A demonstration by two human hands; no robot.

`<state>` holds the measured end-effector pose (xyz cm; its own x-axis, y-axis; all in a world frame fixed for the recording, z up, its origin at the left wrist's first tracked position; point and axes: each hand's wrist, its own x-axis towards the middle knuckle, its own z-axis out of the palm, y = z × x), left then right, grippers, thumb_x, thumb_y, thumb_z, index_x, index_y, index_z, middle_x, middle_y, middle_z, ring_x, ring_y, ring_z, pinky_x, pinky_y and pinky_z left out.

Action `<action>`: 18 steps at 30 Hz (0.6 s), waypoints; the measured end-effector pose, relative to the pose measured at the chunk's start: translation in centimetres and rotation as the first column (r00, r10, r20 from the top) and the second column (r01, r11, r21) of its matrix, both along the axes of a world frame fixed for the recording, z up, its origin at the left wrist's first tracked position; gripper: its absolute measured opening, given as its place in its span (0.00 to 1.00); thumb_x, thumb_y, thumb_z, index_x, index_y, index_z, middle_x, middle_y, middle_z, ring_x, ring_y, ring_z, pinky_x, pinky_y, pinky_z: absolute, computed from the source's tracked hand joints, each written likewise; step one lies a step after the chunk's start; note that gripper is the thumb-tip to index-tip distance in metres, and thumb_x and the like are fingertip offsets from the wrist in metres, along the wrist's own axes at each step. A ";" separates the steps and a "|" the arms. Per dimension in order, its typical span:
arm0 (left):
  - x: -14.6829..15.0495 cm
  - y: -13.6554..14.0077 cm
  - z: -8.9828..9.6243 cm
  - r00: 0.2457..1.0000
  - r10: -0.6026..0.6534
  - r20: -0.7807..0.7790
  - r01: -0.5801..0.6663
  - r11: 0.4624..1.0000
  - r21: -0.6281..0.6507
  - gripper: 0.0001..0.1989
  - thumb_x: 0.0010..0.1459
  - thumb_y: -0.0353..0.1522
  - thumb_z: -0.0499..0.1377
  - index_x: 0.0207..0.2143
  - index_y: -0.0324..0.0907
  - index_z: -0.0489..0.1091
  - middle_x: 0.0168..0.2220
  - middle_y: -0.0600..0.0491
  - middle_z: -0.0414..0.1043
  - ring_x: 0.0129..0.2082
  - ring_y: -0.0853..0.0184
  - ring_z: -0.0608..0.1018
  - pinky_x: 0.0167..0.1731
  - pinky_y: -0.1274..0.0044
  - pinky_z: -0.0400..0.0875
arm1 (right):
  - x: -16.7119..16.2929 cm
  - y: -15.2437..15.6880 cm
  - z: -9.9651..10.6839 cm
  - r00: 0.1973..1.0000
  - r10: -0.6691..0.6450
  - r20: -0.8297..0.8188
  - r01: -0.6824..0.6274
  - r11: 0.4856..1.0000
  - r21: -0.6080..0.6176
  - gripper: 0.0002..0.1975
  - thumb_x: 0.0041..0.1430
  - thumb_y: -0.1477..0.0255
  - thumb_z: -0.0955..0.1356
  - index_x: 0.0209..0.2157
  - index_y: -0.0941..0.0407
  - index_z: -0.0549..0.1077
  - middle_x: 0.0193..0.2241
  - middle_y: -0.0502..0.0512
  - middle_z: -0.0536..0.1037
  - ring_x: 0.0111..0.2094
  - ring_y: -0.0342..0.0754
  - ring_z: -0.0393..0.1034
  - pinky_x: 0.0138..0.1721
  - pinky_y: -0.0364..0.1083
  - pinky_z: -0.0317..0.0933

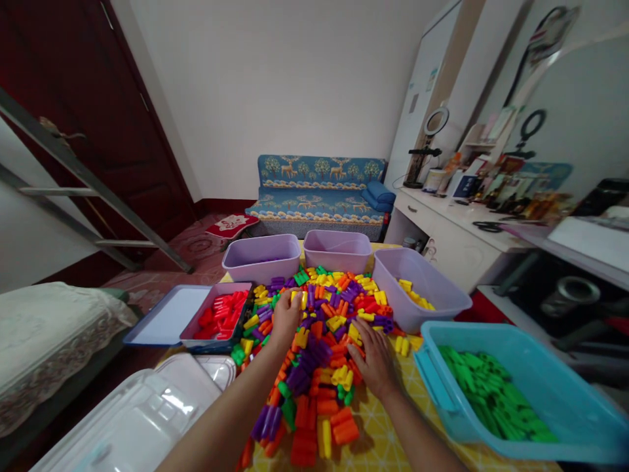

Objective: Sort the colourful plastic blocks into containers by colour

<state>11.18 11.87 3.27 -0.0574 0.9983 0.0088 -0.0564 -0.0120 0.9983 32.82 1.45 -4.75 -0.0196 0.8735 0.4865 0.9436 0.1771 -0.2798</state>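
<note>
Across the bench (378, 438), just below frame centre, fingers of the left hand (286, 318) pinch a yellow block (299, 300); those of the right hand (376, 355) spread loosely over the mixed pile (319, 351). Sweeping hard could spill pieces at frame bottom.

A room in a home is surrounding the worktop (376, 439), whose yellow patterned cloth (417, 388) is showing around a heap of bright plastic pieces (314, 357). By the far white wall (319, 78) a sofa (314, 198) is standing, its blue cover displaying deer and trees, with blue cushions (380, 194) resting at one end. To the right, a white dressing table (455, 262) is holding small boxes (466, 186) and a ring light (425, 151), and a mirror (584, 118) is rising above it. To the left, a lace-edged cover (59, 328) is draping over a bed or seat, the view not showing which. A dark red panelled door (73, 72) is standing behind a metal ladder (120, 208).
</note>
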 end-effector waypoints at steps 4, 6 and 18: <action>1.7 -0.3 1.7 0.964 -0.264 0.023 0.265 0.954 -0.140 0.18 0.49 0.46 0.64 0.30 0.41 0.67 0.17 0.62 0.62 0.13 0.76 0.63 0.15 0.83 0.54 | 0.0 -0.1 0.0 1.000 -0.002 -0.020 0.002 1.000 -0.019 0.24 0.66 0.65 0.60 0.62 0.53 0.61 0.62 0.59 0.66 0.62 0.54 0.60 0.61 0.59 0.55; 3.2 -0.2 2.7 0.908 -0.418 0.002 0.407 0.883 -0.236 0.16 0.46 0.42 0.67 0.29 0.41 0.69 0.17 0.61 0.63 0.13 0.76 0.64 0.15 0.83 0.57 | 0.0 0.0 -0.3 0.999 -0.003 -0.039 0.003 1.000 -0.014 0.24 0.66 0.64 0.60 0.62 0.54 0.62 0.62 0.59 0.66 0.62 0.54 0.60 0.61 0.59 0.55; 14.5 1.9 12.7 0.691 -0.639 0.338 0.629 0.762 0.155 0.34 0.48 0.28 0.67 0.58 0.43 0.64 0.47 0.47 0.77 0.44 0.66 0.80 0.46 0.76 0.72 | -0.1 -0.2 -0.1 0.998 0.000 -0.061 0.000 1.000 -0.003 0.24 0.65 0.67 0.62 0.62 0.54 0.61 0.62 0.58 0.66 0.62 0.54 0.60 0.61 0.57 0.53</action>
